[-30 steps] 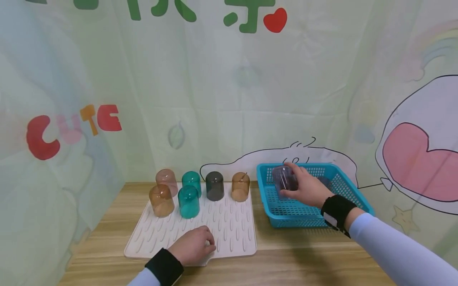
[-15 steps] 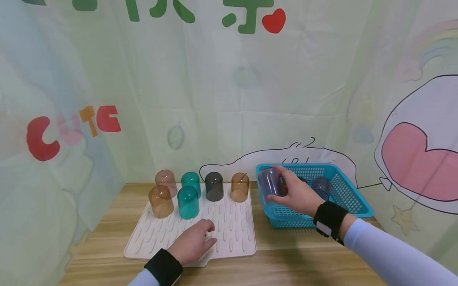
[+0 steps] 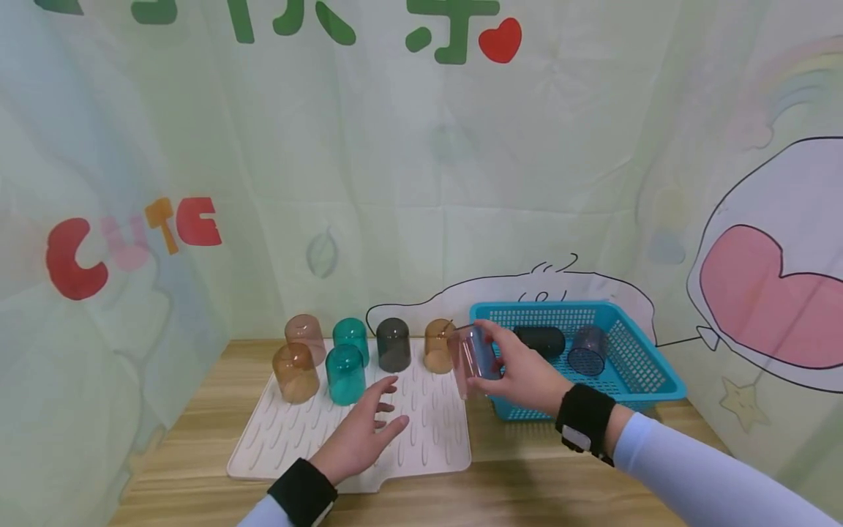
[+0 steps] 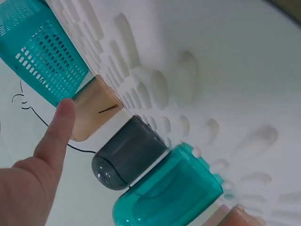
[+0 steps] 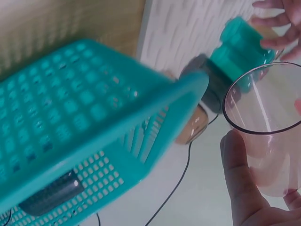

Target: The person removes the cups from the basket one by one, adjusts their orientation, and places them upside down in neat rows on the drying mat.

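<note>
My right hand (image 3: 527, 373) grips a clear pinkish cup (image 3: 469, 360) between thumb and fingers, above the right edge of the white drying mat (image 3: 421, 457). In the right wrist view the round rim of that cup (image 5: 263, 132) shows. My left hand (image 3: 358, 435), fingers spread, hovers over the front of the mat and holds nothing. Upside down on the mat stand a pink cup (image 3: 306, 338), two teal cups (image 3: 346, 375), a dark grey cup (image 3: 394, 345) and two amber cups (image 3: 296, 373); the right-hand amber cup (image 3: 437, 348) is partly behind the held cup.
A blue perforated basket (image 3: 648, 359) stands right of the mat on the wooden table (image 3: 507, 483). Inside it lie a black cup (image 3: 541, 340) and a dark purplish cup (image 3: 588, 351). A printed curtain (image 3: 421, 168) hangs behind the table.
My right hand has carried the pinkish cup out of the basket, leftward to the mat's edge. My left hand has spread its fingers and risen slightly forward.
</note>
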Tool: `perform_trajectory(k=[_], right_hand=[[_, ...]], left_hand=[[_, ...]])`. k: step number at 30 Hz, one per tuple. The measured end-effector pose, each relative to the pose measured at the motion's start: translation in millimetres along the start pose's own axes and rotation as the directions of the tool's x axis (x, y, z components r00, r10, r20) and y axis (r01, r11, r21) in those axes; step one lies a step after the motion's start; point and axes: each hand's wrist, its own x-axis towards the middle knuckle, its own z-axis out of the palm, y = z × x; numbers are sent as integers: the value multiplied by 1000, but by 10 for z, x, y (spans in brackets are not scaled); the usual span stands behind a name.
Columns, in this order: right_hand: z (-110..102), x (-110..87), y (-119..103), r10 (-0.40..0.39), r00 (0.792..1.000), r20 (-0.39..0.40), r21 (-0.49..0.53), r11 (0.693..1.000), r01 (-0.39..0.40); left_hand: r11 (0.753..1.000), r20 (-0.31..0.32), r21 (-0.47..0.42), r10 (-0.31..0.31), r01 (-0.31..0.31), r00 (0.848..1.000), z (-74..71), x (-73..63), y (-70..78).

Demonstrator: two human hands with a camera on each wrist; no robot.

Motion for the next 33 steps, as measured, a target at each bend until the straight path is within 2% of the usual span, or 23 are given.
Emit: perform_trajectory(k=[6, 14, 25, 29, 33], right_hand=[[142, -8, -74, -21, 1000, 21, 23, 1000, 21], [317, -5, -179, -48, 996, 75, 79, 996, 42], [520, -30, -273, -82, 991, 102, 96, 993, 72], [555, -47, -307, -73, 990, 119, 130, 990, 57], [593, -58, -330, -85, 989, 120, 123, 990, 71]], left_hand=[[984, -4, -173, -28, 27, 1000, 2, 1, 75], [966, -19, -256, -30, 24, 999, 13, -20, 199], [907, 3, -419, -35, 33, 999, 60, -35, 365], [896, -3, -444, -32, 27, 999, 71, -42, 418], [893, -4, -448, -45, 39, 999, 86, -45, 448]])
